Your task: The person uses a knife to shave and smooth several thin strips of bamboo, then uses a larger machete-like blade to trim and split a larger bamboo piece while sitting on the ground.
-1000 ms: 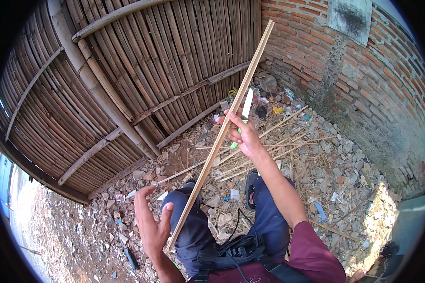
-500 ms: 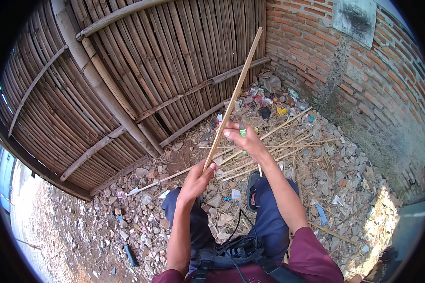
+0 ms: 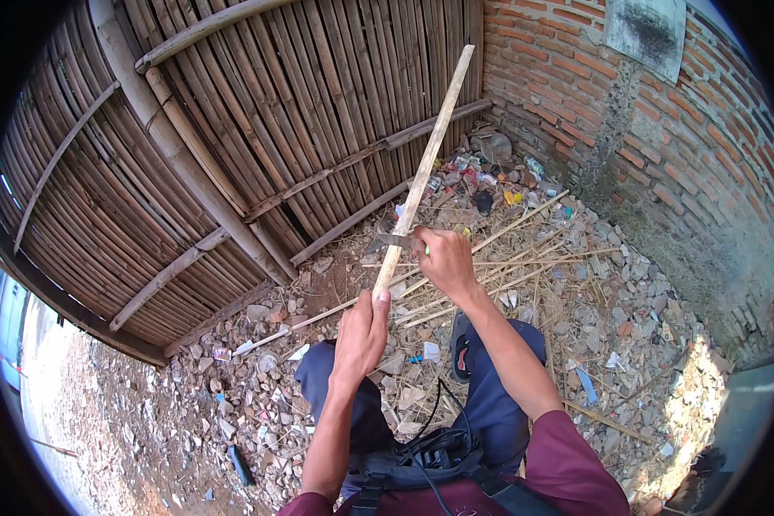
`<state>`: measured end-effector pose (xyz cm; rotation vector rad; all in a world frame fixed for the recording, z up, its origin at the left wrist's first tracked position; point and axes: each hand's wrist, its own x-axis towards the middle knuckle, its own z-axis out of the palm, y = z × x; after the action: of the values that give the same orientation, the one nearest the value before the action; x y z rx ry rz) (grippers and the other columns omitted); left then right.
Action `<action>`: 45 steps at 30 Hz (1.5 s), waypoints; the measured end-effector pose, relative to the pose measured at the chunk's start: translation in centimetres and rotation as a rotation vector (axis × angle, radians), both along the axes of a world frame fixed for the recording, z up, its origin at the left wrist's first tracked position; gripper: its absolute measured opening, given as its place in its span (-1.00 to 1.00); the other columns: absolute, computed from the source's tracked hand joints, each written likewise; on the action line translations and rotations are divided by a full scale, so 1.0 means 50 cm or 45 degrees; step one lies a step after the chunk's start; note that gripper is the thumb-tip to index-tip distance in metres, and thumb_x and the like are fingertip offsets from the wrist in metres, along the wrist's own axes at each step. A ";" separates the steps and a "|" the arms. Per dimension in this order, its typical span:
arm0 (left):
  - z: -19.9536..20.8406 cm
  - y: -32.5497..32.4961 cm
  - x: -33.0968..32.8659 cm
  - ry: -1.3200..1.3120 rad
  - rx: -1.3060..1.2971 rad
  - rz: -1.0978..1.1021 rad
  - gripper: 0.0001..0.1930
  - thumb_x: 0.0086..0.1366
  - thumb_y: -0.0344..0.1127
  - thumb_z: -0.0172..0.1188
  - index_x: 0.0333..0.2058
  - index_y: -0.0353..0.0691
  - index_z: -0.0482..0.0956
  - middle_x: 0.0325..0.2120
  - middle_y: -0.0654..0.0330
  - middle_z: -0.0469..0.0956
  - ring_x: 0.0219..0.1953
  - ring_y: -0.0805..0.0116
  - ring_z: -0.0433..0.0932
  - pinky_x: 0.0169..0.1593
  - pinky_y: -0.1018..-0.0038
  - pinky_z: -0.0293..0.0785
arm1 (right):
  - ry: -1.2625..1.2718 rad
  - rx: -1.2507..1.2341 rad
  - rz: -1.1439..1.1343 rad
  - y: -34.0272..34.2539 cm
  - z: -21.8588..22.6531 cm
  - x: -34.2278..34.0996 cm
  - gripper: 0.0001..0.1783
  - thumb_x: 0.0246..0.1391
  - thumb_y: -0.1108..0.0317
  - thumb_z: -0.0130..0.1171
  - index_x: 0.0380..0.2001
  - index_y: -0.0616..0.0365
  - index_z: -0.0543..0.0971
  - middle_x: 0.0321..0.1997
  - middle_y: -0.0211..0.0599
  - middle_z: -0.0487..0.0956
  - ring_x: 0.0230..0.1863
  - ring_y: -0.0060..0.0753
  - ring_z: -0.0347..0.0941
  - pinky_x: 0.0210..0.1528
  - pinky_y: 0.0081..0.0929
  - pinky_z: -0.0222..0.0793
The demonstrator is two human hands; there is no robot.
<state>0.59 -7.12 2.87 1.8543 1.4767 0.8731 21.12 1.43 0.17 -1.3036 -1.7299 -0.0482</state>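
Bamboo strip (image 3: pixel 426 163): long, pale, flat, slanting upward; left hand (image 3: pixel 361 331) grips its base, right hand (image 3: pixel 445 258) clamps a knife (image 3: pixel 393 241) against it.

A weathered grey rectangular sign (image 3: pixel 646 28) hangs high on the red brick wall (image 3: pixel 662 163), while crumpled wrappers and packets (image 3: pixel 482 176) in red, yellow, white and blue lie heaped in the corner where that wall meets the bamboo fence (image 3: pixel 258 129).

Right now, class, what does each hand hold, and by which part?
The left hand grips the lower end of a long bamboo strip. The right hand holds a knife by its handle, blade against the strip.
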 end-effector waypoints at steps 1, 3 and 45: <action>-0.001 -0.003 0.002 0.022 0.029 -0.021 -0.50 0.60 -0.01 -0.03 -0.35 -0.41 0.40 -0.60 -0.26 0.48 -0.47 -0.33 0.51 -0.29 -0.05 0.36 | -0.009 0.019 -0.020 0.000 0.001 -0.001 -0.91 0.08 0.46 0.17 -0.40 0.14 0.66 -0.54 -0.08 0.63 -0.47 0.07 0.61 -0.43 -0.05 0.44; -0.003 -0.007 0.004 0.023 0.064 -0.010 -0.51 0.60 -0.02 -0.02 -0.35 -0.41 0.40 -0.62 -0.27 0.48 -0.48 -0.35 0.50 -0.31 -0.06 0.36 | -0.024 0.017 -0.023 0.002 0.001 -0.002 -0.92 0.07 0.45 0.17 -0.40 0.14 0.65 -0.57 -0.07 0.61 -0.49 0.09 0.60 -0.44 -0.03 0.44; -0.051 -0.031 -0.003 0.272 0.308 0.092 -0.62 0.56 -0.08 0.07 -0.25 -0.32 0.29 -0.62 -0.27 0.54 -0.52 -0.36 0.58 -0.49 -0.11 0.46 | -0.045 0.153 -0.143 0.034 -0.027 -0.042 -0.59 0.35 0.10 0.01 -0.48 0.13 0.59 -0.70 -0.08 0.54 -0.63 0.01 0.59 -0.58 -0.10 0.43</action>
<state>0.42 -8.65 0.32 2.1379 1.6356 0.9468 19.04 3.12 -1.19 -1.3169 -1.6555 -0.2375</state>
